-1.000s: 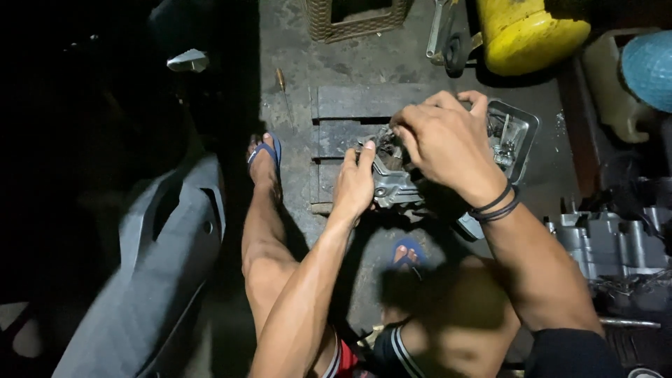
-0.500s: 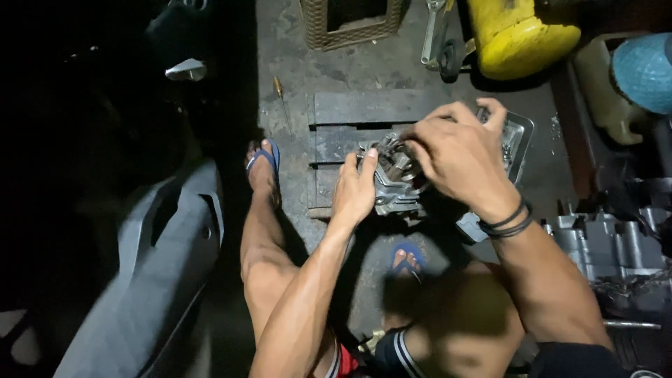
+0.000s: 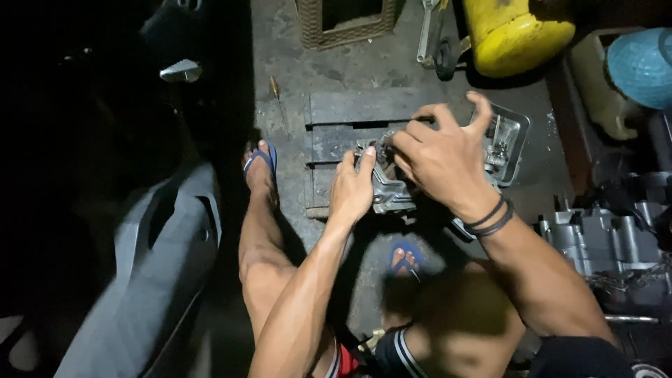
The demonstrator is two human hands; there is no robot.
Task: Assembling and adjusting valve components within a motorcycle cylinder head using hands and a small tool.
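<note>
Since the frame a second earlier, the right hand [image 3: 448, 157] had been shifted from covering the whole top of the grey metal engine part [image 3: 389, 187] to its far edge; thumb and first fingers were pinched on something small there, too small and shaded to identify. The little finger was raised. The left hand [image 3: 352, 190] had been kept clamped on the part's left side throughout. Judged: work had moved from bracing the part to fine fingering of a small piece on top of it.

The part was held over a dark wooden pallet [image 3: 350, 108] on the floor, mid-scene, just left of a shallow metal tray [image 3: 516, 136] of small parts.

Containers: a yellow drum-shaped container [image 3: 521, 35] far right; a blue round lid [image 3: 640, 66] on a beige jug [image 3: 602, 91] at the right edge; a woven basket [image 3: 343, 24] at the far centre. No labels or signs could be made out. Grey finned engine casings [image 3: 602, 241] lay near right.
</note>
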